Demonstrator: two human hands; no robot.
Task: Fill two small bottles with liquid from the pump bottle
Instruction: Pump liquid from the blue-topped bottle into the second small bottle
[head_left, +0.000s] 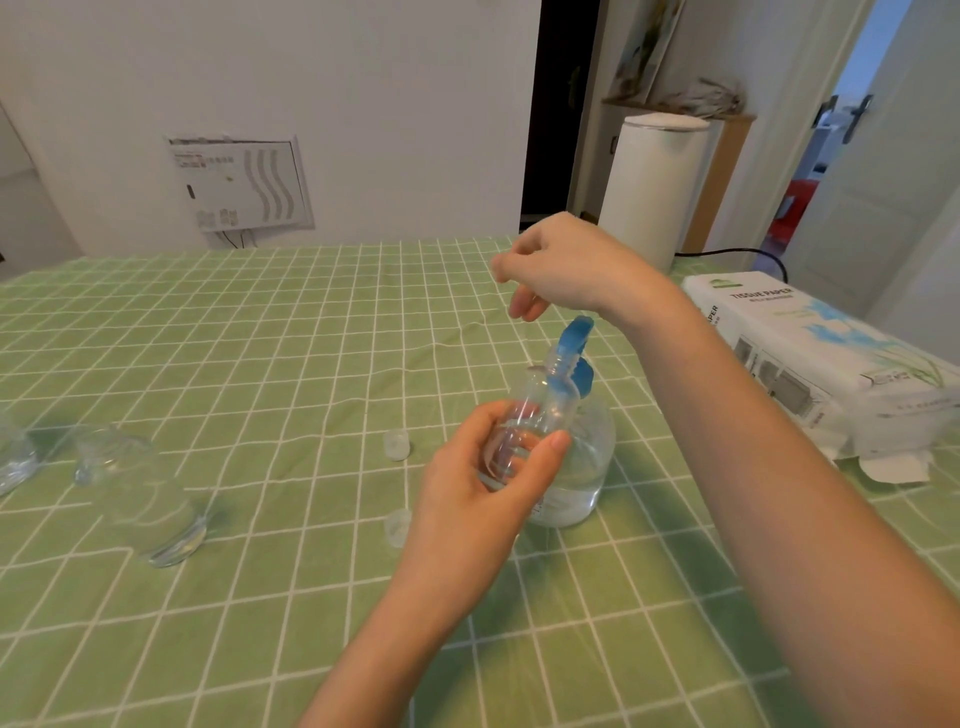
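My left hand (483, 483) grips a small clear bottle (530, 415), its open mouth tilted up under the blue nozzle of the pump bottle (576, 467). The clear pump bottle stands on the green checked cloth, with liquid in its lower part and a blue pump head (574, 338). My right hand (561, 265) hovers above and just behind the pump head with fingers loosely curled, touching nothing. Two small clear caps (396, 445) (397, 527) lie on the cloth left of my left hand.
A clear bottle (137, 493) lies blurred on the cloth at the left, with another clear object (13, 457) at the left edge. A tissue paper pack (826, 358) sits at the right. Behind the table stand a white cylindrical appliance (654, 187) and its black cable.
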